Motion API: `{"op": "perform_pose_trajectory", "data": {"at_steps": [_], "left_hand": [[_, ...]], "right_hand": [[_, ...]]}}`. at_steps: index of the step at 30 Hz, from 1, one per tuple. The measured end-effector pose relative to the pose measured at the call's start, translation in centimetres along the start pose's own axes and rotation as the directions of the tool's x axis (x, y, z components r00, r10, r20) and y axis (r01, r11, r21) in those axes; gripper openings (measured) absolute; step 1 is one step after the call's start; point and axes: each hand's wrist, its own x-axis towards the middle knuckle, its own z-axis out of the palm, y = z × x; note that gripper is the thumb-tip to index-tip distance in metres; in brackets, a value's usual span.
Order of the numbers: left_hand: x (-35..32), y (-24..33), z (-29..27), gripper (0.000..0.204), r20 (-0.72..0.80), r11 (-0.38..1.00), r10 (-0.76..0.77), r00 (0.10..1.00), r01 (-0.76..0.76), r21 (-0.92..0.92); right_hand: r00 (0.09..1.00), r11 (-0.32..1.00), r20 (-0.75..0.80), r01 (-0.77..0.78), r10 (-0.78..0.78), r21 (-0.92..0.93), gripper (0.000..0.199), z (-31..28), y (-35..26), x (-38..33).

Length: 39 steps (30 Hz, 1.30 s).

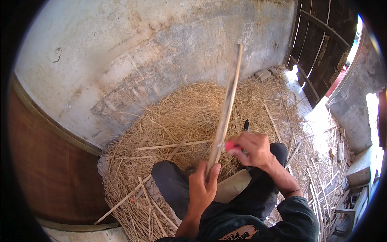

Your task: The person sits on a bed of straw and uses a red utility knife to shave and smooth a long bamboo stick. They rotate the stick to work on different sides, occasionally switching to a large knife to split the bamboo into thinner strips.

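Note:
A long flat wooden strip (227,105), seemingly split bamboo, slants up from my lap toward the wall. My left hand (201,187) is closed around its lower end, thumb on one side and fingers on the other. My right hand (254,149) is closed on a small red object (230,145) whose tip is at the strip's edge, just above my left hand; blur hides its exact kind. Past my right knuckles sticks up a dark pointed piece (246,125); I cannot tell whether it belongs to the red object. A tan pad or board (233,186) lies between my legs.
Straw-like shavings (193,105) cover the floor around my crossed legs. Loose strips (175,145) lie in front, with more (318,201) at right. A stained wall (161,52) rises ahead, a brown panel (52,161) stands left, and a dark plank door (322,44) is far right.

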Motion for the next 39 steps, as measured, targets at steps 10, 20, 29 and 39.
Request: {"op": "perform_pose_trajectory", "data": {"at_steps": [10, 20, 29, 39], "left_hand": [[-5.3, -2.0, -1.0, 0.034, 0.209, 0.985, -0.16, 0.965, 0.142, 0.1], [-3.0, -4.7, -0.8, 0.03, 0.189, 0.972, -0.167, 0.968, 0.194, -0.135], [0.1, -0.1, 0.0, 0.027, 0.157, 0.937, -0.143, 0.977, 0.185, -0.297], [0.7, 0.1, 0.4, 0.028, 0.037, 0.998, 0.036, 0.999, -0.034, -0.056]], "right_hand": [[0.815, 0.842, -0.295, -0.536, 0.498, -0.057, 0.023, -4.7, 10.6, 3.4], [0.919, 0.907, -0.035, -0.381, 0.393, 0.182, 0.024, -1.5, 6.2, 0.3], [0.992, 0.986, 0.128, -0.026, 0.005, 0.165, 0.025, 1.7, -1.9, -2.5], [0.994, 0.994, 0.109, 0.014, -0.026, 0.11, 0.036, 2.0, -2.4, -2.7]]}}
